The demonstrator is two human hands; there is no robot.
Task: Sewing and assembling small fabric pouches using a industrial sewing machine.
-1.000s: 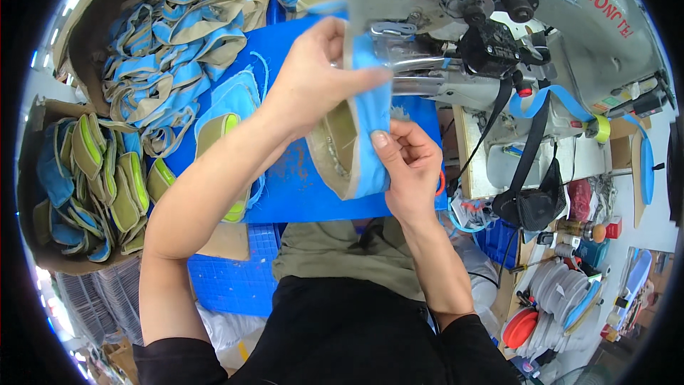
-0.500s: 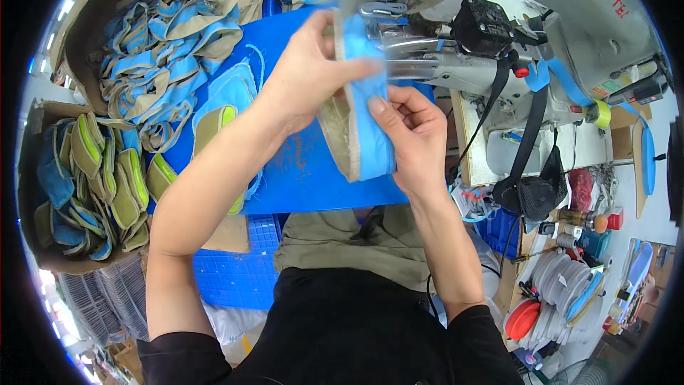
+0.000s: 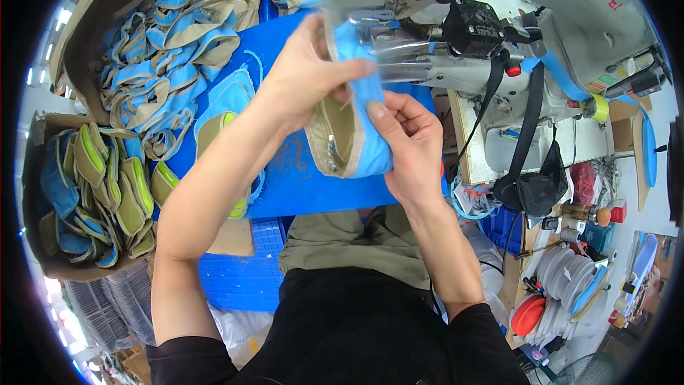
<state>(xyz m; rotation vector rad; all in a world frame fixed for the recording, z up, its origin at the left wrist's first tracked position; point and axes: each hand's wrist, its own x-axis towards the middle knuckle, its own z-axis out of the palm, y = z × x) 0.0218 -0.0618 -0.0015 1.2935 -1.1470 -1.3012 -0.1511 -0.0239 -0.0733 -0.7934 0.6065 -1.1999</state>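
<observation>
A sewn fabric piece [image 3: 369, 144], blue outside with a khaki lining and rim, is held up between my two hands beside the sewing machine [image 3: 474, 28]. My left hand [image 3: 303, 78] grips its far end, thumb across the blue side and fingers behind. At the near right side my right hand [image 3: 415, 146] pinches the blue edge between thumb and curled fingers. The piece hangs partly open, so its khaki hollow shows. Its far end lies close to the machine's metal parts. Below it spreads the blue work surface [image 3: 292, 189].
Left of my arm lie flat blue and khaki pieces [image 3: 229, 93]. One cardboard box [image 3: 78, 75] holds blue-and-khaki strips; another [image 3: 34, 192] holds khaki pieces with lime insides. Blue tape [image 3: 563, 82] runs at the machine's right. Black straps and a pouch [image 3: 538, 192] hang there.
The fabric piece has tilted and opened wider, showing more of its khaki inside. Both hands keep their hold. The whole view has shifted slightly.
</observation>
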